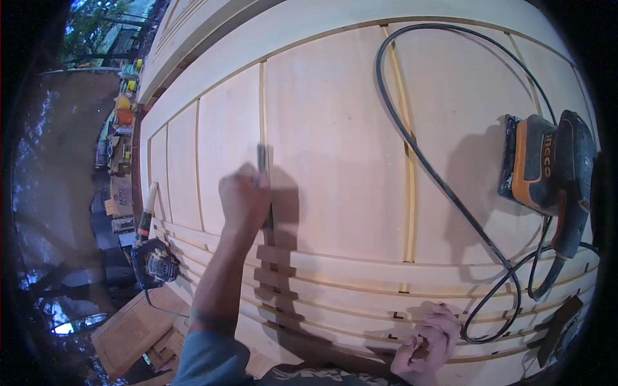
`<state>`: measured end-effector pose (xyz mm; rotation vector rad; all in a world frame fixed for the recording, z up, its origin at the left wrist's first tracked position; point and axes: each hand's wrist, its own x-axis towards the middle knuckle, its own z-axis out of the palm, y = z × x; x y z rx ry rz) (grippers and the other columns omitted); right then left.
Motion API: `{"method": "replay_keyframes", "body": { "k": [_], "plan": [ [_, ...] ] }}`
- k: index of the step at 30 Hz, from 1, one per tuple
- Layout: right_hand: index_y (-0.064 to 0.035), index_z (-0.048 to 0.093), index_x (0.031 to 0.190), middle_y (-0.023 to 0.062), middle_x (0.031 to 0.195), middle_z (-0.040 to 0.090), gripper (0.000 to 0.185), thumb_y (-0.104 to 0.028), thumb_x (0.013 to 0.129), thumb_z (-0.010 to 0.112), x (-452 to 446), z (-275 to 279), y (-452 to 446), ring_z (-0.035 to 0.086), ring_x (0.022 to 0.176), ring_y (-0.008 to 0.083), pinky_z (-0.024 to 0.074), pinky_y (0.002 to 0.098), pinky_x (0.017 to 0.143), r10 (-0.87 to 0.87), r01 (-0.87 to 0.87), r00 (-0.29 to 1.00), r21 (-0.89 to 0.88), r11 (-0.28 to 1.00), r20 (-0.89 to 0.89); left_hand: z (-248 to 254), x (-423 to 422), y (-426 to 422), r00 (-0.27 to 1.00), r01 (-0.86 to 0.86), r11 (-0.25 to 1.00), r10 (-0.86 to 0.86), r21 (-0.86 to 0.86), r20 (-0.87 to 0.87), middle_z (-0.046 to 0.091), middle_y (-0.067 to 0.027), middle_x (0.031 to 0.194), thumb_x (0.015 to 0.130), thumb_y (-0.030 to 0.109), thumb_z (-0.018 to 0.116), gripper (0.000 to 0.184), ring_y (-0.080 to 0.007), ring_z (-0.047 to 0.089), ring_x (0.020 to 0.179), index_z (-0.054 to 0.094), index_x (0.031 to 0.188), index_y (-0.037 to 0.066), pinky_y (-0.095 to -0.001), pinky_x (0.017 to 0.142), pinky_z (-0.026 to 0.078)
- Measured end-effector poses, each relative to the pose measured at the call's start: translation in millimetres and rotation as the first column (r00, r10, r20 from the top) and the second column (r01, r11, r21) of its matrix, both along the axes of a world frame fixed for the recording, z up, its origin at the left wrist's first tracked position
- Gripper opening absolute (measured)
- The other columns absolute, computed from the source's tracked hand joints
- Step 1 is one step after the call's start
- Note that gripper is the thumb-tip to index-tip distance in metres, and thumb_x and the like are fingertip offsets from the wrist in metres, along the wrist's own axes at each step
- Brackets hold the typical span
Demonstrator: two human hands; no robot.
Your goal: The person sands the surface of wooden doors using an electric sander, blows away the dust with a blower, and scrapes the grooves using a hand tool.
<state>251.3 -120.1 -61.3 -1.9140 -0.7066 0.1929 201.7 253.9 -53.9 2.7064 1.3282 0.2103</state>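
Note:
My left hand (244, 196) is closed in a fist round a narrow, dark, flat strip (261, 156). The strip's ends show above and below the fist, lying along a groove between two panels of a pale wooden piece (335, 141); its exact kind is not clear. Low in the view, my right hand (430, 341) rests over the long wooden slats (335, 260), its fingers loosely curved, apart from the thumb, and nothing visible in them. An orange and black power sander (547, 164) stands on the panels at the right, its black cord (444, 186) looping towards my right hand.
Another power tool (153, 260) with a dusty body lies at the left edge of the wood. Beyond it are a carved wooden panel (132, 328) and a row of bottles and boxes (122, 186). A dark object (559, 328) sits at lower right.

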Motion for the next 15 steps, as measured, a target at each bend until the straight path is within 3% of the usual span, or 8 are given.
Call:
{"method": "replay_keyframes", "body": {
  "k": [2,3,4,5,7,10,15],
  "plan": [
    [-0.0003,0.053,0.084,0.0178,0.095,0.051,0.022,-0.006,0.063,0.05,2,5,1,0.052,0.095,0.0361,0.0467,0.0518,0.089,0.019,-0.017,1.0,-0.077,0.997,0.022,-10,32,40,0.999,0.029,0.995,-0.025,0.1,-0.041,0.058,-0.0224,0.061,0.079,0.021,0.061,0.029,-0.037,0.059,0.057,0.057,0.06,-0.001,-0.0454,0.057,0.046],
    [-0.0001,0.053,0.085,0.0178,0.095,0.051,0.023,-0.006,0.062,0.05,2,8,1,0.052,0.095,0.0362,0.0465,0.052,0.089,0.029,-0.025,0.999,-0.116,0.993,0.04,-11,57,64,0.991,0.136,0.971,-0.135,0.196,-0.021,0.061,-0.0241,0.067,0.078,0.018,0.058,0.024,-0.0407,0.062,0.066,0.057,0.062,-0.001,-0.0466,0.062,0.049],
    [0.0002,0.054,0.085,0.0179,0.095,0.051,0.024,-0.006,0.062,0.05,2,8,0,0.052,0.094,0.0363,0.0462,0.0521,0.089,0.026,-0.021,0.999,-0.1,0.995,0.043,-10,82,90,0.989,0.145,0.962,-0.133,0.231,-0.067,0.063,-0.0249,0.071,0.077,0.019,0.06,0.024,-0.0416,0.064,0.071,0.062,0.067,-0.002,-0.047,0.066,0.051],
    [0.0005,0.054,0.086,0.018,0.095,0.051,0.025,-0.006,0.062,0.051,1,5,-1,0.052,0.094,0.0365,0.0459,0.0523,0.089,0.021,-0.017,0.999,-0.08,0.997,0.048,-8,108,115,0.991,0.085,0.982,-0.065,0.171,-0.121,0.065,-0.0251,0.076,0.076,0.021,0.061,0.025,-0.0421,0.065,0.076,0.066,0.076,-0.003,-0.0472,0.071,0.052],
    [-0.0027,0.052,0.079,0.0163,0.093,0.051,0.017,-0.004,0.063,0.049,2,8,5,0.055,0.092,0.0353,0.0487,0.0525,0.087,-0.009,0.012,0.999,-0.068,0.998,0.043,10,124,128,0.998,-0.008,1.0,0.008,0.006,-0.06,0.066,-0.0262,0.084,0.077,0.021,0.061,0.025,-0.0408,0.066,0.082,0.068,0.08,-0.002,-0.0472,0.075,0.052],
    [0.0017,0.054,0.086,0.0201,0.097,0.051,0.024,-0.007,0.063,0.051,-1,3,2,0.052,0.095,0.0378,0.0434,0.0528,0.091,0.056,-0.054,0.997,-0.033,0.998,0.051,32,96,115,0.996,0.01,0.998,-0.005,0.054,-0.091,0.067,-0.0253,0.086,0.077,0.021,0.062,0.024,-0.0401,0.065,0.085,0.068,0.083,-0.002,-0.0477,0.077,0.051],
    [-0.0023,0.053,0.08,0.0173,0.093,0.05,0.02,-0.002,0.061,0.049,-2,7,9,0.054,0.092,0.0361,0.0487,0.052,0.086,0.01,-0.008,0.997,-0.021,1.0,0.07,31,50,77,0.997,0.042,0.998,-0.044,-0.038,-0.059,0.066,-0.0237,0.084,0.079,0.027,0.063,0.031,-0.0407,0.064,0.082,0.066,0.089,-0.002,-0.0482,0.076,0.051]
  ]
}}
